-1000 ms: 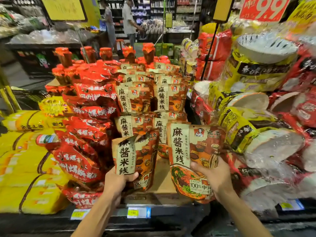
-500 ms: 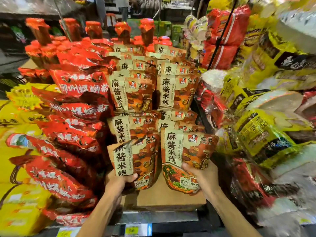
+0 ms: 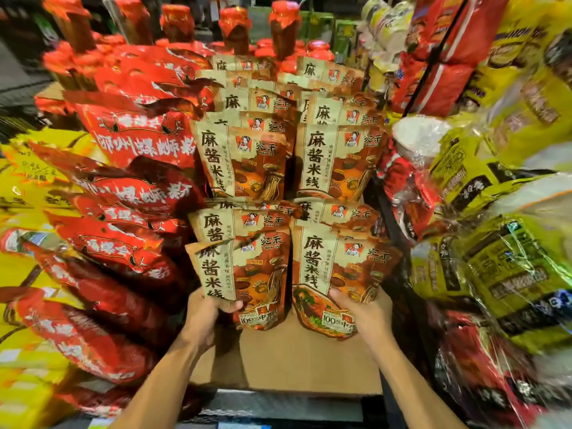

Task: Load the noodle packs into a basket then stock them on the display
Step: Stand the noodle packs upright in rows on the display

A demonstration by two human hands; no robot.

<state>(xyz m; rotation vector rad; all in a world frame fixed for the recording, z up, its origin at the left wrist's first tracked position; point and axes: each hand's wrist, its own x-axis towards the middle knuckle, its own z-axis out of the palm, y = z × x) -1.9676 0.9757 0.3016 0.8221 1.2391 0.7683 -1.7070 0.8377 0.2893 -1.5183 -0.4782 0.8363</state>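
Two columns of brown-and-cream noodle packs (image 3: 247,162) stand stacked on a cardboard display base (image 3: 297,363). My left hand (image 3: 204,314) grips the lower left edge of the front left noodle pack (image 3: 257,283), thumb across its face. My right hand (image 3: 362,314) holds the bottom of the front right noodle pack (image 3: 337,274), thumb on its front. Both packs stand upright at the front of their columns, bottoms just above the cardboard. No basket is in view.
Red noodle packs (image 3: 123,212) are piled close on the left, with yellow packs (image 3: 28,351) beyond them. Red-capped jars (image 3: 235,29) stand at the back. Yellow and red bagged bowl noodles (image 3: 501,267) crowd the right side. A shelf edge (image 3: 278,407) runs below the cardboard.
The view has moved closer and tipped down onto the display. Both hands have pushed their packs further back and upright against the columns.
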